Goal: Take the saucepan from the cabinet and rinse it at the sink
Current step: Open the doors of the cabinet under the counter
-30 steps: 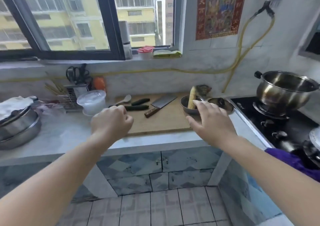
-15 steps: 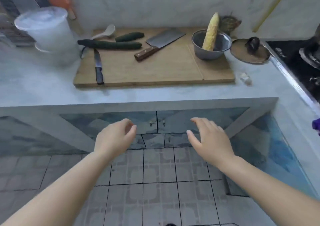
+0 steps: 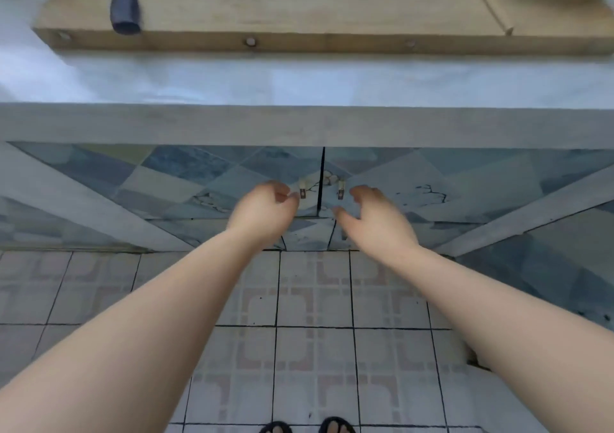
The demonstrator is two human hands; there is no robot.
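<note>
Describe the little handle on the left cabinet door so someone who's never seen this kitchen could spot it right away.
Start at the grey countertop edge and drop to the two blue patterned cabinet doors below it. Beside the dark seam where they meet sit two small pale tabs. The left handle is the one left of the seam, just off the left hand.

View is tipping further down: window, stove and most of the table (image 3: 299, 80) gone from sight, only the near edge of the cutting board (image 3: 299, 17) and a dark knife handle (image 3: 125, 7) showing. Left hand (image 3: 262, 211) and right hand (image 3: 372, 220) are dropping from table height to the cabinet doors (image 3: 232, 180), fingers curling just beside the two small handles (image 3: 303, 192). Sandalled toes (image 3: 275, 428) are entering at bottom.
</note>
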